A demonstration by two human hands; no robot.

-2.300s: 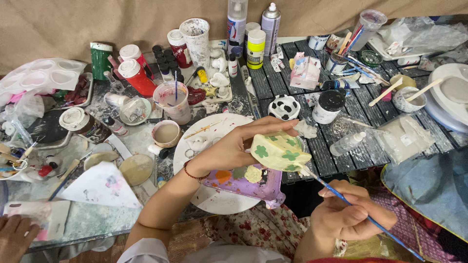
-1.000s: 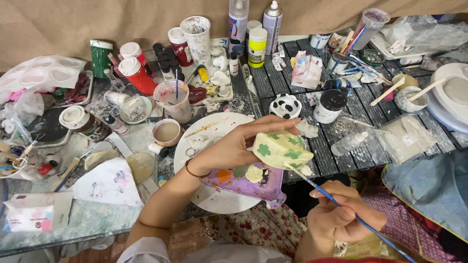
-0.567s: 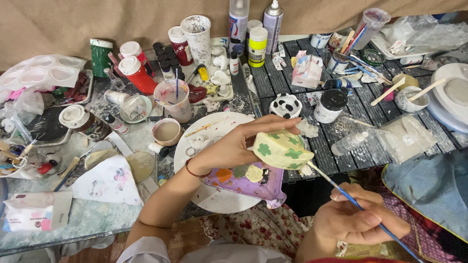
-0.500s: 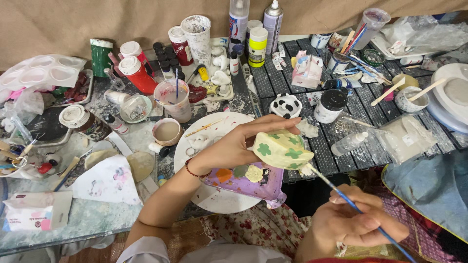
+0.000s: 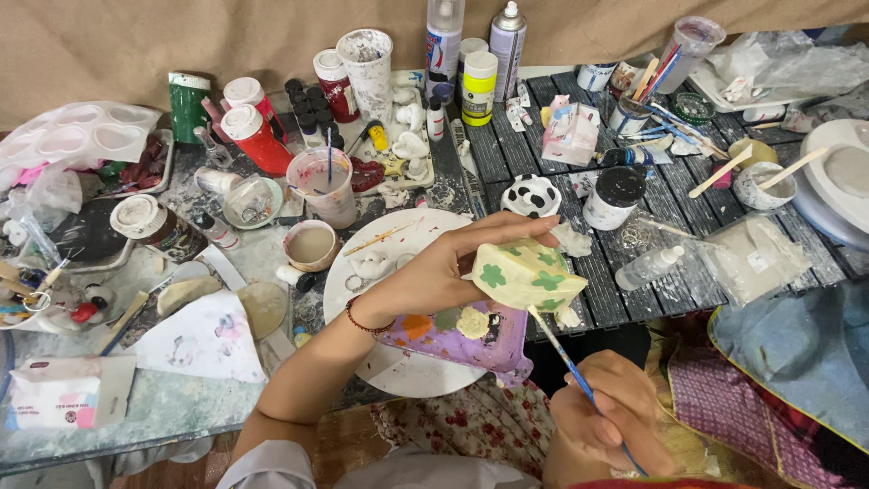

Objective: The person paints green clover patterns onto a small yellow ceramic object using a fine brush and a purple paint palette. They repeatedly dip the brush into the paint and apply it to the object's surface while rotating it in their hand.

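Seen from above: a cluttered worktop (image 5: 181, 407), speckled grey on the left and dark slatted on the right, crowded with paint jars, spray cans and cups. Near the middle, a round white plate (image 5: 380, 263) with small white shapes and a thin brush lying on it. Overlapping the plate's lower right edge, a purple painted box (image 5: 471, 340) dotted with coloured blobs. Raised just above the purple box, a pale yellow ceramic piece (image 5: 529, 276) painted with green clover shapes, tilted and lifted clear of the worktop. Left hand (image 5: 444, 267) reaching in from the lower left, a thin red bracelet at the wrist, its grip pinching the ceramic piece: fingers laid along the top edge, thumb underneath on the near left side, most of the piece sticking out to the right beyond the fingertips. Right hand (image 5: 606, 421) low at the bottom right, its grip pressed together around a blue-handled paintbrush (image 5: 566, 353), held like a pen. Brush slanting up and left, tip touching the lower edge of the ceramic piece. Just behind the piece, a small black-and-white spotted cup (image 5: 531, 195).
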